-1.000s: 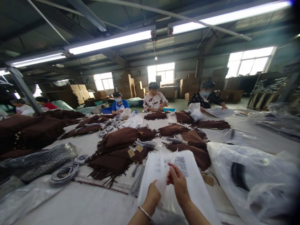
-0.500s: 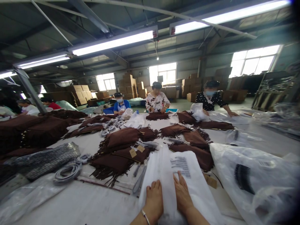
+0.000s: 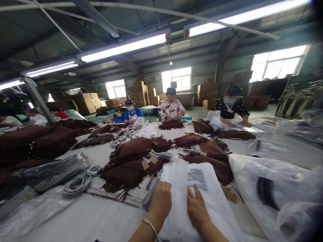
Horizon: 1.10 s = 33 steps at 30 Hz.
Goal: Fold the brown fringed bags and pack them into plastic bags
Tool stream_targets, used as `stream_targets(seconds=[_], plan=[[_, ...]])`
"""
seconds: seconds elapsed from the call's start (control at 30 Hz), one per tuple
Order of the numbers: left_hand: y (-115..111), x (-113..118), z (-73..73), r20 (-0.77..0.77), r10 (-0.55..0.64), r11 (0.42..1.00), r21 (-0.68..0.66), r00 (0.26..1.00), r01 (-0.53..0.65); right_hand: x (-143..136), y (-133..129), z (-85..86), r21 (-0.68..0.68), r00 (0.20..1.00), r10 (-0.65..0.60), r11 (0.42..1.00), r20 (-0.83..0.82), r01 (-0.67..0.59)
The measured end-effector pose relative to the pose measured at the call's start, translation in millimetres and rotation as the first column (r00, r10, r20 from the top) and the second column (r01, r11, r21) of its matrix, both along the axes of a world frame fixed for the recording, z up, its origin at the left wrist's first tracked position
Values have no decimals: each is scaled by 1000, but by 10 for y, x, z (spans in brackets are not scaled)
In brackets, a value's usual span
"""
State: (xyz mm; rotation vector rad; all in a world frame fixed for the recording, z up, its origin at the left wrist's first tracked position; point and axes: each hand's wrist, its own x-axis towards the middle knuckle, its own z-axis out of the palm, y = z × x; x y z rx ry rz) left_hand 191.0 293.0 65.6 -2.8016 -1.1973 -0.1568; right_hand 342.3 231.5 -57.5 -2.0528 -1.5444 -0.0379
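Observation:
A white translucent plastic bag [image 3: 214,201] with printed lines of text lies in front of me, with a folded strip running lengthwise down it. At the strip's left edge my left hand [image 3: 161,198] is closed, its curled fingers pinching the plastic. My right hand [image 3: 198,206] lies flat on the bag just right of the strip, fingers stretched out below the print. Beyond the bag are brown fringed pouches [image 3: 136,148], some with tan paper tags [image 3: 145,164]. A grey strap loop [image 3: 148,198] lies beside my left wrist.
Coiled grey cords [image 3: 77,185] and a grey woven piece [image 3: 60,173] lie to the left. A clear plastic bag with a black comb-like print [image 3: 266,192] covers the right side. Brown stacks [image 3: 52,139] stand far left. Several co-workers [image 3: 171,106] work across the table.
My left hand has moved up along the bag's strip and slightly left. My right hand stays nearly in place. The co-worker at right has brought both hands together on the table.

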Motion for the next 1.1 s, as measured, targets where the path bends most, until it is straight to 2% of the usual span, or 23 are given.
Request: stream_targets(seconds=[0.1, 0.17, 0.27, 0.4, 0.47, 0.53, 0.6, 0.63, 0.7, 0.77, 0.83, 0.9, 0.97, 1.1], plan=[[-64, 322, -192, -4, -15, 999, -31, 1000, 15, 5, -5, -12, -22, 999, -13, 1000, 33, 14], [-46, 413, -304, -9, 29, 999, -28, 1000, -29, 6, -9, -12, -37, 998, -16, 999, 54, 18], [84, 290, -360, 4, 87, 996, 23, 996, -87, 0, -1, -6, -41, 997, -27, 999, 69, 29], [217, 28, -243, 1, 125, 988, 97, 992, -124, -16, 28, -29, -14, 997, -35, 999, 63, 36], [155, 76, -173, 65, 28, 990, 136, 997, -37, -15, 38, -72, -2, 998, -33, 999, 62, 33], [18, 267, -148, 141, -202, 973, 143, 969, 182, -4, 43, -130, 6, 997, -17, 1000, 69, 17], [-127, 521, -176, 105, -401, 916, 55, 910, 397, 15, 45, -190, 10, 997, 4, 1000, 83, -4], [-178, 638, -204, 49, -437, 899, -6, 898, 438, 24, 47, -214, 14, 996, 11, 1000, 92, -12], [-207, 796, -263, -50, -419, 907, -77, 907, 415, 39, 52, -246, 25, 994, 13, 1000, 107, -16], [-125, 815, -300, -102, -324, 946, -63, 940, 319, 44, 62, -259, 44, 993, 4, 999, 116, -9], [55, 692, -282, -148, -217, 976, -27, 965, 215, 39, 75, -262, 63, 993, -3, 998, 114, -5], [305, 462, -190, -178, -108, 993, 19, 978, 114, 28, 87, -263, 84, 993, -24, 996, 119, 14], [594, 179, -28, -169, -10, 997, 73, 986, 23, 21, 98, -270, 92, 989, -46, 995, 138, 34], [1205, -322, 365, -52, 129, 977, 178, 990, -118, 41, 122, -292, 47, 986, -44, 998, 158, 37]])
